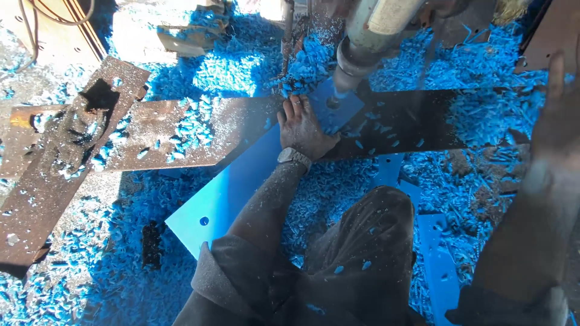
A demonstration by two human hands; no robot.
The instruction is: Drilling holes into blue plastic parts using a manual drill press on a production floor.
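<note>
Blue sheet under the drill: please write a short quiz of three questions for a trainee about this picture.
1. True or false: the left hand lies flat on the blue sheet beside the drill head.
2. What covers most of the ground around the work?
A. blue shavings
B. red sand
C. green leaves
3. Fill in: on the left wrist sits a ____.

Key:
1. True.
2. A.
3. Wristwatch. The right hand is at the right edge, blurred, so its grip cannot be judged.
</note>
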